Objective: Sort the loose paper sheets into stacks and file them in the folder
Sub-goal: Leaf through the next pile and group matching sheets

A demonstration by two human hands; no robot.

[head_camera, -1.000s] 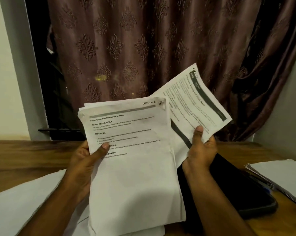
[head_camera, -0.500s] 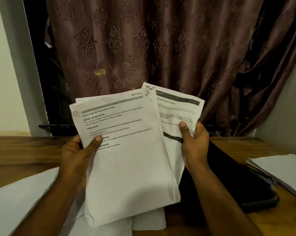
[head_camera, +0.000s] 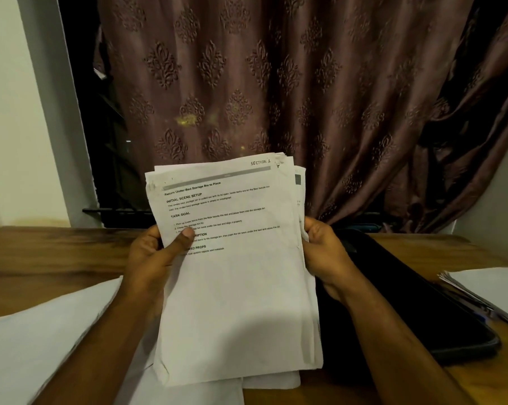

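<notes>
I hold a stack of printed sheets (head_camera: 238, 287) upright above the table, its top page marked "SECTION 1". My left hand (head_camera: 153, 258) grips the stack's left edge, thumb pressed on the front page. My right hand (head_camera: 325, 252) grips the right edge, where a sheet with a grey band (head_camera: 299, 182) peeks out just behind the front pages. The dark folder (head_camera: 422, 317) lies flat on the table to the right, partly hidden behind the stack and my right forearm.
More white sheets (head_camera: 42, 340) lie on the wooden table (head_camera: 42, 258) at lower left, some under the held stack. Another paper pile (head_camera: 492, 290) sits at the right edge. A patterned curtain (head_camera: 276, 83) hangs behind the table.
My right hand has swung the separate sheet in from the right and tucked it behind the stack. The sheets now sit nearly aligned, held by both hands.
</notes>
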